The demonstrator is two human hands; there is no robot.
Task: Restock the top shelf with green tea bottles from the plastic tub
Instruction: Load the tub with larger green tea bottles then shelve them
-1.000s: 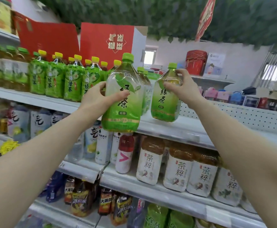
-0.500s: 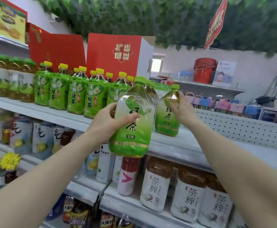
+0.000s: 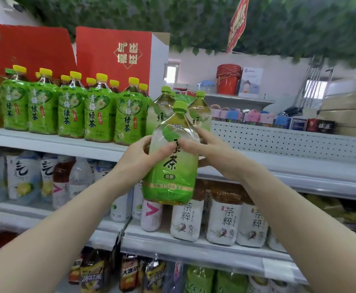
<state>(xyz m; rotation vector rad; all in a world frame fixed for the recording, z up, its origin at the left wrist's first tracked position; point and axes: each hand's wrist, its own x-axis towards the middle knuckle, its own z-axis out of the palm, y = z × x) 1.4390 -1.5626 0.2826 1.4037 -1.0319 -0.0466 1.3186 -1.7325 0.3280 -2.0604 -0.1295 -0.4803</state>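
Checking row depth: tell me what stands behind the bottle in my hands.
Two green-capped tea bottles on the top shelf. The held bottle, left hand and right hand cover their lower parts; farther back is hidden.

Head view, close, toward top shelf (image 3: pixel 46 142)

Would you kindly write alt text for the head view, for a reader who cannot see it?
A person's left hand and right hand hold a green tea bottle in front of the top shelf. Two matching bottles stand on it behind, beside a row of yellow-capped bottles.
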